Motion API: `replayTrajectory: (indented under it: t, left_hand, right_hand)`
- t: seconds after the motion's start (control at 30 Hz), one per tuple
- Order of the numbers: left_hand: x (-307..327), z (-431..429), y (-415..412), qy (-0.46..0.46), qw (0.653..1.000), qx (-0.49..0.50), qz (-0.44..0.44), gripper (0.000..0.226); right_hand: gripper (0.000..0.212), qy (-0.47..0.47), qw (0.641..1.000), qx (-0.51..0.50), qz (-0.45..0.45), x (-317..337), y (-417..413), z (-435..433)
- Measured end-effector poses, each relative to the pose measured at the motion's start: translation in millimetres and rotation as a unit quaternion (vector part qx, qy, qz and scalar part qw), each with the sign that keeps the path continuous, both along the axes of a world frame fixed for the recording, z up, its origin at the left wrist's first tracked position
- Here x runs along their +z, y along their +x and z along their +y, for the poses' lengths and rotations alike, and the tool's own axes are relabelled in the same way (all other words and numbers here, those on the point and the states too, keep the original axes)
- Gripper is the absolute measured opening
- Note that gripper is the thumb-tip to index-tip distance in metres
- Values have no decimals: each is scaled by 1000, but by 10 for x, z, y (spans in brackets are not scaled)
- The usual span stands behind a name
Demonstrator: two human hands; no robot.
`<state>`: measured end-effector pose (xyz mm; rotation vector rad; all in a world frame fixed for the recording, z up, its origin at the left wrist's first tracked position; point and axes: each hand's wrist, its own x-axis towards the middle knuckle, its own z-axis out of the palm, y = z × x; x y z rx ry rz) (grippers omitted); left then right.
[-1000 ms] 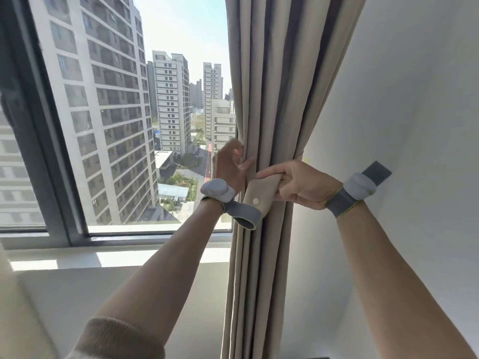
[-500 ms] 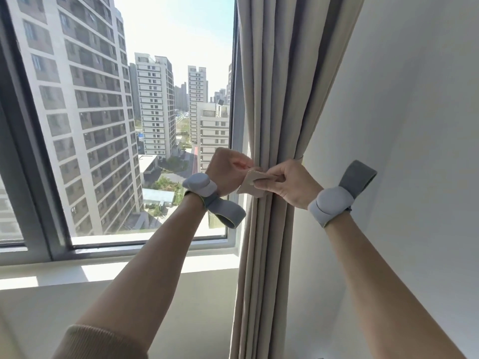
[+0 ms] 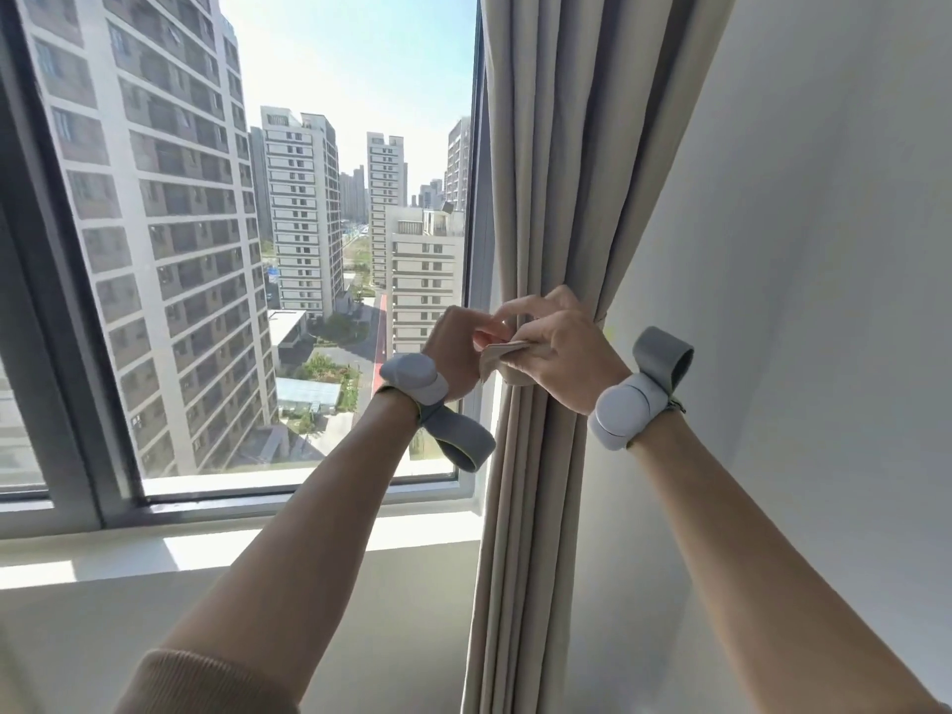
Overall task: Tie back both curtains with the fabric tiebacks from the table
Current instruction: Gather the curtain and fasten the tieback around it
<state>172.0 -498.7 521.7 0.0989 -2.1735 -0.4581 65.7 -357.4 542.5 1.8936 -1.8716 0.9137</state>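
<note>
I log left-hand grip [image 3: 456,353] and right-hand grip [image 3: 564,360] both pinching beige fabric tieback [image 3: 504,359] at the gathered beige pleated curtain [image 3: 546,198].

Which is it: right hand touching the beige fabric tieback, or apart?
Touching. The head view shows the right hand, fingers curled over the beige fabric tieback, pinching it.
</note>
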Motion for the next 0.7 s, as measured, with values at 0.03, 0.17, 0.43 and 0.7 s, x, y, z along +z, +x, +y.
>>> replayTrajectory:
  t: [0.03,0.17,0.43,0.7]
  left_hand:
    - [-6,-19,12,1,1000,8,3,9]
    - [-31,-82,44,22,1000,7,6,10]
    - [-61,-196,27,45,998,19,-33,10]
    - [-67,-235,-16,41,999,-9,-18,11]
  right_hand:
    - [17,4,1000,-4,-5,18,4,-28]
    - [21,24,999,-18,-18,24,13,-117]
    - [26,70,994,-81,-3,-39,-49,-236]
    - [31,3,986,-166,-11,-110,-162,-310]
